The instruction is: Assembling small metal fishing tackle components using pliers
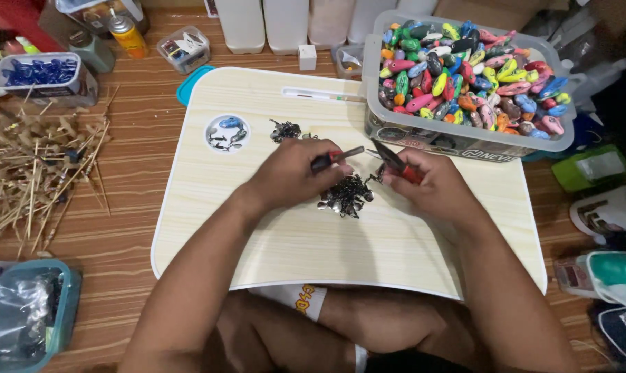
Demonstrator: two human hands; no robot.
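My left hand [290, 175] grips a small pair of pliers [338, 157] with a dark and red handle, its tip pointing right. My right hand [431, 186] holds a second red-handled pair of pliers [390, 156], its tip pointing left toward the first. Both tips meet just above a pile of small black metal hooks and rings [346, 195] on a pale wood-look lap table [271, 235]. A smaller black heap [284, 130] lies farther back. Whatever tiny part sits between the tips is too small to make out.
A clear bin [465, 138] full of colourful fishing lure bodies stands at the table's back right. A round recess [226, 132] holds a few lures. Thin sticks [36, 173] lie on the floor at left, with tubs, a spray can [128, 34] and boxes around.
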